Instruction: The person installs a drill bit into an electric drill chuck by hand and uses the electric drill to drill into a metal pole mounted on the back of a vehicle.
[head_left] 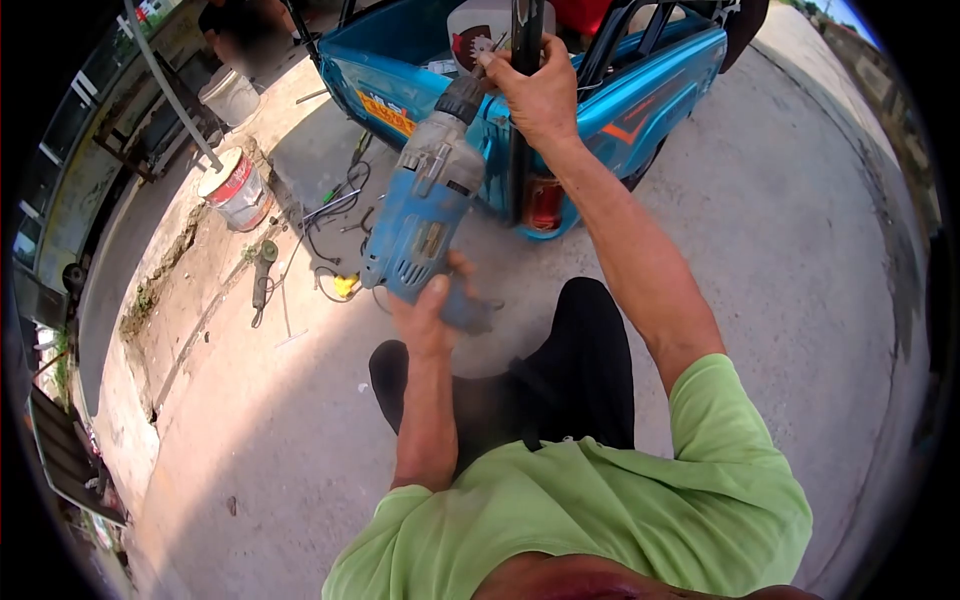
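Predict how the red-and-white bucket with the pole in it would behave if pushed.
The bucket would probably feel heavy, since its top looks filled around the pole. A push high on that long pole might tip it, given the leverage.

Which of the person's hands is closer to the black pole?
Right. The right hand is up at the black pole, near the drill's front end; the left hand is lower, at the drill's handle, away from the pole.

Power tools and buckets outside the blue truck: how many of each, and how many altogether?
Power tools: 2 (blue drill in hand, grinder-like tool on the ground)
Buckets: 2 (white bucket, red-and-white bucket)
Total: 4
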